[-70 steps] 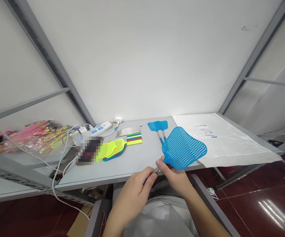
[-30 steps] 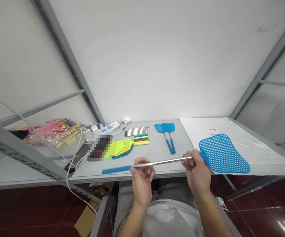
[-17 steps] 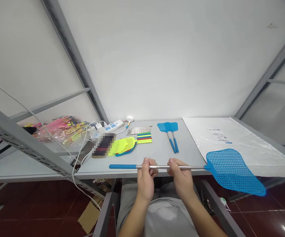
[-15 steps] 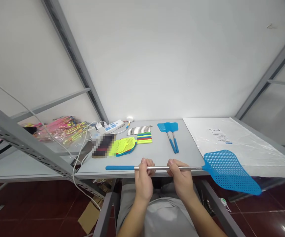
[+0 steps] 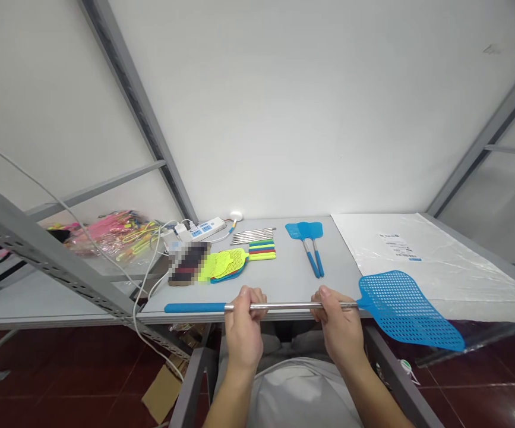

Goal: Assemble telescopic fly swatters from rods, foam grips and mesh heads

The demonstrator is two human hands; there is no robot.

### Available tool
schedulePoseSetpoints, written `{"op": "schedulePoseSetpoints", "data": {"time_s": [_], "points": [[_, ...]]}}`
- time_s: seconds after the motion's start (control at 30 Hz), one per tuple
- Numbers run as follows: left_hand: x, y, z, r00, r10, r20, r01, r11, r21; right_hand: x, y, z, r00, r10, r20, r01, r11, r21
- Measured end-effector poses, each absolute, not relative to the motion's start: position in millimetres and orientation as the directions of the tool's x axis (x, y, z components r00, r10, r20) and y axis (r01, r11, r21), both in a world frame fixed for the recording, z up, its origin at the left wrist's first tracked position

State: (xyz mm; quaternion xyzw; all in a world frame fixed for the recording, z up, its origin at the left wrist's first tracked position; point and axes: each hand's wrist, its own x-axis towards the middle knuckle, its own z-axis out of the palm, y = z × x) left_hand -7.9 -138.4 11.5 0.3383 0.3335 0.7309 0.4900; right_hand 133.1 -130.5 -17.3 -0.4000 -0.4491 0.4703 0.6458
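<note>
Holding blue fly swatter (image 5: pixel 289 306) at front edge of table (image 5: pixel 279 282), pinching metal shaft (image 5: pixel 279 307) in left hand (image 5: pixel 243 333) and right hand (image 5: pixel 341 330), probably handling light, stiff-shafted, bendy at mesh head (image 5: pixel 406 306), gripping best on shaft.

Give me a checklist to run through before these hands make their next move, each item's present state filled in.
1. Left hand closed on the metal shaft beside the blue handle: ok.
2. Right hand closed on the shaft near the blue mesh head: ok.
3. Two other blue swatters lying on the table, apart from the hands: ok.
4. Mesh head clear of the white package in this view: not ok, it overlaps the near edge.
5. Mesh head not touching that package: cannot tell.
6. Shaft fully extended: cannot tell.
</note>
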Motion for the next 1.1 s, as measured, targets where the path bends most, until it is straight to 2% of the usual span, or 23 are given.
{"op": "schedulePoseSetpoints", "data": {"time_s": [0.2,0.33,0.53,0.63,0.73,0.83,0.9,1.03,1.1], "points": [[-40.5,-130.3,24.9,-0.447,0.883,0.144,-0.486,-0.375,0.790,145.0,-123.6,-3.4,0.309,0.944,0.117,-0.334,0.223,-0.916],[-70.6,-125.6,31.4,-0.522,0.841,0.143,-0.483,-0.430,0.763,158.9,-118.4,4.8,0.352,0.929,0.114,-0.370,0.250,-0.895],[-71.4,-126.2,37.4,-0.500,0.860,0.099,-0.526,-0.393,0.754,172.1,-112.6,4.7,0.223,0.960,0.172,-0.388,0.249,-0.888],[-46.7,-126.7,31.6,-0.478,0.873,0.092,-0.556,-0.382,0.739,175.3,-108.4,-0.8,0.236,0.955,0.178,-0.418,0.265,-0.869],[-18.4,-129.7,17.1,-0.386,0.915,0.119,-0.498,-0.316,0.808,168.2,-107.8,-10.9,0.171,0.969,0.180,-0.390,0.235,-0.890],[1.3,-135.0,1.7,-0.105,0.989,0.102,-0.381,-0.135,0.915,151.3,-111.7,-19.6,0.040,0.984,0.173,-0.367,0.175,-0.914],[6.4,-137.5,-4.5,0.031,0.995,0.097,-0.304,-0.083,0.949,140.9,-114.4,-20.8,-0.010,0.987,0.163,-0.383,0.147,-0.912],[1.5,-135.9,-6.4,0.039,0.992,0.120,-0.213,-0.110,0.971,134.4,-114.7,-14.2,0.114,0.987,0.114,-0.485,0.156,-0.860],[-3.2,-133.2,-5.0,0.013,0.993,0.114,-0.230,-0.108,0.967,135.2,-113.5,-12.1,0.190,0.978,0.090,-0.495,0.174,-0.851]]}}
